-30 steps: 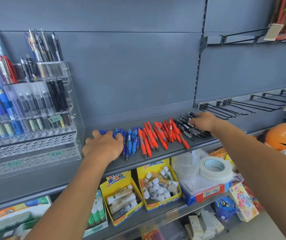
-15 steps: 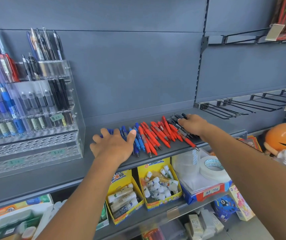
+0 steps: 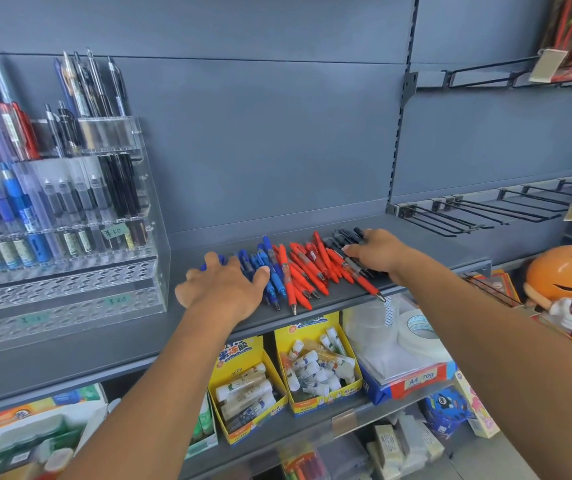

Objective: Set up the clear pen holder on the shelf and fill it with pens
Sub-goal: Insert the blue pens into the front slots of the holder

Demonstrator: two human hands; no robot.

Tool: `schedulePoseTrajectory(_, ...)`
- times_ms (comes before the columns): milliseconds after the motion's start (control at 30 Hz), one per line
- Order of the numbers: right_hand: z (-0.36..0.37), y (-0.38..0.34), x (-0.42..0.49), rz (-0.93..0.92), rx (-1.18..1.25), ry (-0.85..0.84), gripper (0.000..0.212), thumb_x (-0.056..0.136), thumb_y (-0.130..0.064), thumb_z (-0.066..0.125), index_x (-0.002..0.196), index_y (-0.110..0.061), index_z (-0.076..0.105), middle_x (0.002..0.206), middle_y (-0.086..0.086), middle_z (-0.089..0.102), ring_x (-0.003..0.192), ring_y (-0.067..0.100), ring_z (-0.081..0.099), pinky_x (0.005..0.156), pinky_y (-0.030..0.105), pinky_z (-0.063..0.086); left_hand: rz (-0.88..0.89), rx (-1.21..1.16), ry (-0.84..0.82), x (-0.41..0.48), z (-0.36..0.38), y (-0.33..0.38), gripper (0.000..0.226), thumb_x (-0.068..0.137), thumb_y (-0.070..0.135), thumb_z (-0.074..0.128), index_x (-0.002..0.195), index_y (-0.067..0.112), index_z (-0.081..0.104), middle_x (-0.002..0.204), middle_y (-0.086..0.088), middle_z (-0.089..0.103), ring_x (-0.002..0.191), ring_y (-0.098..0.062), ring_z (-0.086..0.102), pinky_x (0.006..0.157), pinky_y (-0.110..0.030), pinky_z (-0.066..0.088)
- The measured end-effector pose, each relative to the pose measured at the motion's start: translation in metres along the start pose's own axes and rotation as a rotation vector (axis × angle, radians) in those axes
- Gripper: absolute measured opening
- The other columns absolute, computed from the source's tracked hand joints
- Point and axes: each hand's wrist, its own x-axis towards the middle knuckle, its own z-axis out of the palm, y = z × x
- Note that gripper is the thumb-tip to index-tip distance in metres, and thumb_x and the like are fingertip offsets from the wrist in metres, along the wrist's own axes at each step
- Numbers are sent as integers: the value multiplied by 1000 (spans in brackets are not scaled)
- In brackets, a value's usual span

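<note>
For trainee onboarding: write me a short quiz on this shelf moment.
1. True or false: the clear pen holder's lowest perforated rows are full of pens.
2. The left hand rests on which pens? A green, B blue pens, C yellow.
3. Fill in: the right hand touches the ____ pens.
Key: 1 false; 2 B; 3 black pens.

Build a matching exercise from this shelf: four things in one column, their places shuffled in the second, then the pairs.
1 blue pens
2 black pens
3 clear pen holder
4 white tape roll

A under the right hand
B below the shelf, right side
C under the left hand
D left end of the shelf

Pairs: 1-C, 2-A, 3-D, 4-B
</note>
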Motion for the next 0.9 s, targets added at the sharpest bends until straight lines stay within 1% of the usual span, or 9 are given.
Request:
schedulePoseTrajectory(133, 17, -18, -13, -22, 115, -37, 46, 79, -43, 68, 110, -9, 63, 108, 14, 67, 104, 32, 61, 97, 46, 49, 22, -54, 2, 3, 1, -7, 74, 91, 74, 17, 150, 31, 30, 146, 0, 27, 130, -36, 37, 80, -41, 37)
schedulePoseTrajectory(200, 27, -27, -13, -40, 102, -34, 53, 71, -52, 63, 104, -10, 64, 107, 15, 67, 108, 36, 59, 99, 49, 47, 25, -88, 14, 3, 2, -10, 72, 92, 72, 17, 150, 31, 28, 146, -1, 27, 130, -37, 38, 84, -42, 39)
schedulePoseTrajectory(233, 32, -30, -13, -49, 76, -37, 52, 73, -52, 59, 102, -10, 64, 105, 15, 66, 109, 37, 57, 101, 50, 45, 24, -108, 20, 2, 2, -11, 71, 93, 71, 17, 150, 30, 28, 145, -1, 27, 130, -37, 38, 87, -43, 40)
schedulePoseTrajectory(333, 41, -36, -13, -62, 71, -47, 46, 75, -48, 55, 99, -10, 63, 102, 16, 65, 110, 38, 54, 100, 51, 44, 24, -149, 35, 1, 2, -14, 70, 93, 70, 15, 150, 31, 29, 144, -3, 28, 129, -36, 38, 92, -44, 40)
schedulePoseTrajectory(400, 45, -40, -17, -62, 91, -48, 46, 70, -48, 51, 92, -9, 63, 97, 17, 66, 109, 39, 54, 97, 52, 46, 26, -161, 37, 1, 1, -17, 70, 93, 70, 14, 149, 30, 31, 143, -4, 28, 129, -36, 40, 95, -45, 40)
schedulePoseTrajectory(500, 50, -46, -24, -84, 103, -56, 34, 70, -41, 47, 79, -11, 60, 86, 20, 65, 107, 41, 56, 94, 53, 46, 24, -169, 38, 0, 0, -20, 69, 94, 69, 15, 147, 29, 33, 142, -5, 29, 129, -37, 39, 97, -45, 40)
schedulePoseTrajectory(700, 51, -52, -30, -66, 129, -45, 34, 72, -40, 48, 79, -10, 64, 89, 22, 67, 102, 38, 58, 92, 50, 47, 23, -173, 32, -2, -3, -17, 73, 93, 72, 14, 148, 29, 33, 147, -6, 29, 132, -39, 38, 98, -47, 39)
schedulePoseTrajectory(833, 49, -54, -30, -73, 92, -18, 36, 77, -43, 48, 75, -10, 63, 81, 16, 66, 98, 38, 59, 89, 46, 47, 15, -154, -8, -5, -7, -9, 83, 87, 80, 16, 150, 28, 30, 153, -9, 25, 135, -41, 35, 100, -47, 40)
schedulePoseTrajectory(900, 47, -56, -33, -83, 65, -6, 32, 85, -40, 47, 71, -13, 55, 74, 14, 60, 89, 35, 56, 82, 41, 46, 13, -150, -22, -4, -9, -6, 86, 84, 83, 20, 149, 28, 31, 152, -9, 27, 135, -40, 35, 99, -47, 41)
